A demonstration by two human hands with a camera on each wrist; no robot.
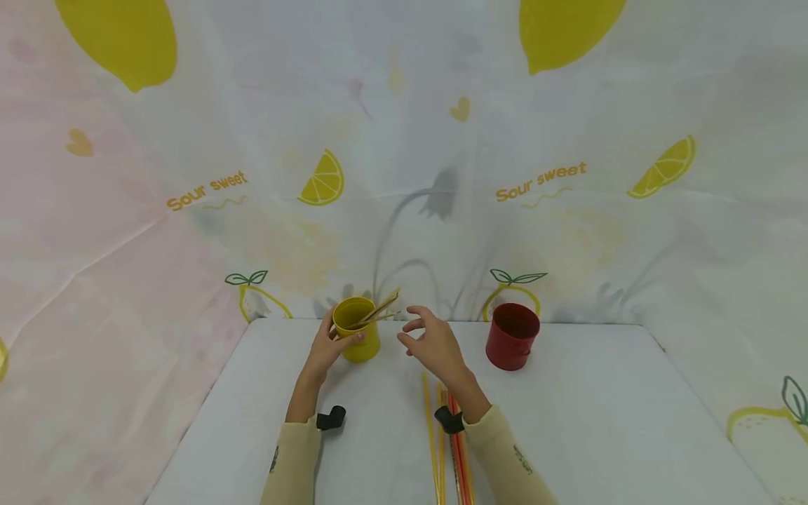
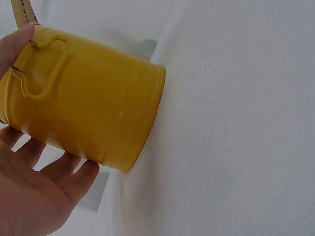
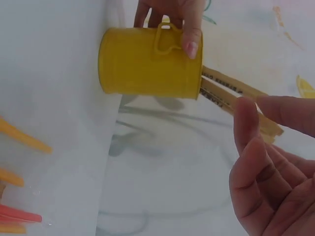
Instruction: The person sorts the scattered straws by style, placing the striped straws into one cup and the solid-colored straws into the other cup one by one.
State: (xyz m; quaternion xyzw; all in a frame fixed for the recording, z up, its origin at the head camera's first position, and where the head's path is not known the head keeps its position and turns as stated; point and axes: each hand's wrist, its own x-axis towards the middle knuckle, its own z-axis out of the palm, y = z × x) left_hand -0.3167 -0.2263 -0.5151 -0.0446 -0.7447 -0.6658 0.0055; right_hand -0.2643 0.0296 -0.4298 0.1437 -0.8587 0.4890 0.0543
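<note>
My left hand (image 1: 324, 352) grips a yellow metal cup (image 1: 368, 348) from its left side, thumb across the front. In the left wrist view the cup (image 2: 98, 93) shows a wire side handle (image 2: 61, 64), with fingers behind it. Tan sticks with dark printing (image 3: 231, 88) lean out of the cup's mouth toward the right; their lower ends are hidden inside. My right hand (image 1: 438, 348) hovers just right of these stick ends, fingers loosely bent, holding nothing. In the right wrist view its thumb and forefinger overlap the sticks; contact cannot be told.
A red cup (image 1: 508, 348) stands upright to the right on the white table (image 1: 600, 407). Long yellow, orange and red sticks (image 1: 460, 463) lie on the table below and partly under the right forearm. A lemon-printed cloth (image 1: 404, 140) hangs behind the table.
</note>
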